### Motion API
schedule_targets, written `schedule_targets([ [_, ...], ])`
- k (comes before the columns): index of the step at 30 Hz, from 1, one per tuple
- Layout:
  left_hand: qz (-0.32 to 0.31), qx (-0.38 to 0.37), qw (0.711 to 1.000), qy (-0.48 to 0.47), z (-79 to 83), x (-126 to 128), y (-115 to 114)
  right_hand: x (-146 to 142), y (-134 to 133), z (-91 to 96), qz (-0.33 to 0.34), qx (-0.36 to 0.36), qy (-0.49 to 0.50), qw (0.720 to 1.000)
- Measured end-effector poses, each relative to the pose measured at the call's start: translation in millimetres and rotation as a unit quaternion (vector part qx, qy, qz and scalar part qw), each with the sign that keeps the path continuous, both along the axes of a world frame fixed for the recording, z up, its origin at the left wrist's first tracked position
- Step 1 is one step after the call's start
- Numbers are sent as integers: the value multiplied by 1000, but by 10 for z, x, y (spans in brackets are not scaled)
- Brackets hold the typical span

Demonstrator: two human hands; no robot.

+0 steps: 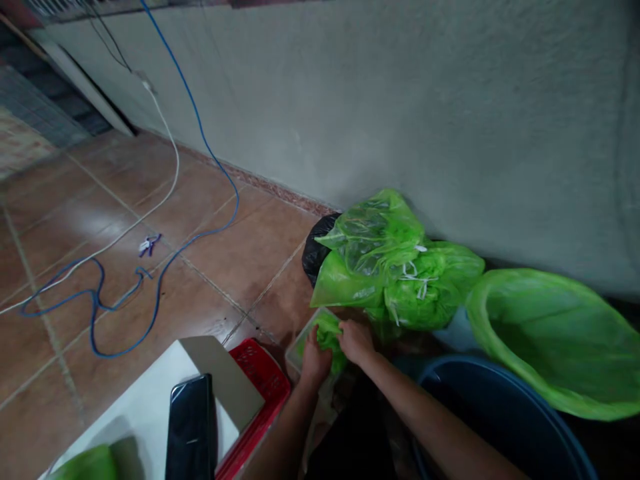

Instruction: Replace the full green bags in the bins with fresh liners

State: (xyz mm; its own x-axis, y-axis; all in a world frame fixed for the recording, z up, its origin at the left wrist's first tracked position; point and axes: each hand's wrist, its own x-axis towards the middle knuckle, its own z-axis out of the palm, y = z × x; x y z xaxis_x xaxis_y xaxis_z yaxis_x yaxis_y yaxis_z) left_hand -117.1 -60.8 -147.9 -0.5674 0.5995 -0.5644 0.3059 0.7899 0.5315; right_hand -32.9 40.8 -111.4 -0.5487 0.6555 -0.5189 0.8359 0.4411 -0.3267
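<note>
Both of my hands are close together in front of me, over a clear plastic container (294, 359). Crumpled bright green plastic, which looks like a bag (328, 333), bunches up between them. My left hand (316, 361) is closed on its near left side. From the right, my right hand (356, 341) pinches the same green plastic between thumb and fingers. Part of the plastic lies inside the container, and my hands hide some of it. Just beyond my right hand rest filled green plastic bags (415, 287) with white ties.
A dark blue tub (505, 407) and a green-lined bin (555, 340) stand at right. At lower left, a phone (191, 427) lies on a white box (145, 393) beside a red crate (260, 373). A blue cable (159, 293) and a white cable (150, 212) trail across the tiles.
</note>
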Motion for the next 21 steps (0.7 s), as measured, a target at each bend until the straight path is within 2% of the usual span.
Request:
schedule_targets([
  [2, -57, 65, 995, 44, 263, -54, 118, 96, 179, 359, -4, -19, 129, 991],
  [4, -101, 104, 986, 85, 597, -118, 256, 255, 342, 832, -10, -32, 261, 965],
  [6, -133, 120, 980, 90, 962, -171, 372, 502, 454, 1341, -31, -7, 335, 942],
  [9, -149, 170, 971, 78, 1473, -216, 435, 1025, 517, 2012, -108, 121, 353, 922],
  [11, -138, 228, 961, 67, 1762, -231, 405, 1427, 492, 2335, -124, 227, 327, 909],
  [13, -121, 286, 950, 39, 2029, -232, 348, 1816, 420, 2553, -120, 318, 284, 897],
  [15, -101, 331, 938, 19, 2306, -213, 290, 2152, 311, 2695, -127, 383, 238, 883],
  [19, -55, 384, 918, 79, 2926, -127, 172, 2647, 54, 2924, -120, 445, 208, 863],
  [21, -52, 403, 907, 110, 3217, -106, 91, 2850, -63, 3062, -112, 466, 205, 853],
])
